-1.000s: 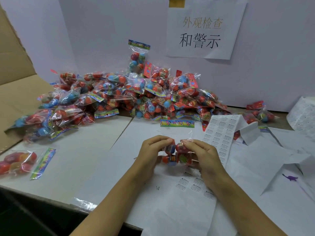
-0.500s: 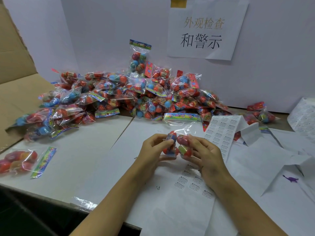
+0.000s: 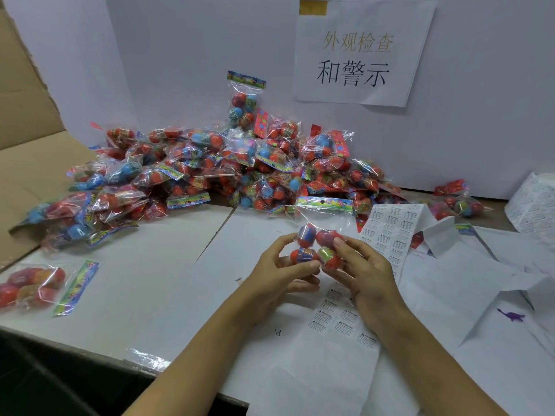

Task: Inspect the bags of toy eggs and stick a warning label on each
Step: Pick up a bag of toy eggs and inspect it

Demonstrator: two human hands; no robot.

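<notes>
I hold one clear bag of toy eggs (image 3: 315,235) upright above the table, its colourful header card at the top. My left hand (image 3: 282,274) grips the eggs from the left, fingers curled round them. My right hand (image 3: 363,274) holds the same bag from the right, thumb pressed on a red egg. Under my hands lies a sheet of warning labels (image 3: 345,319). Another label sheet (image 3: 390,232) stands folded just right of the bag.
A big pile of egg bags (image 3: 210,172) fills the back of the table against the white wall. One single bag (image 3: 33,286) lies at the near left. A roll of labels (image 3: 534,202) sits far right. Cardboard flaps (image 3: 27,163) rise on the left. White backing paper (image 3: 480,295) covers the right side.
Both hands have raised the bag and turned it upright, so the header card now stands higher and the eggs face me.
</notes>
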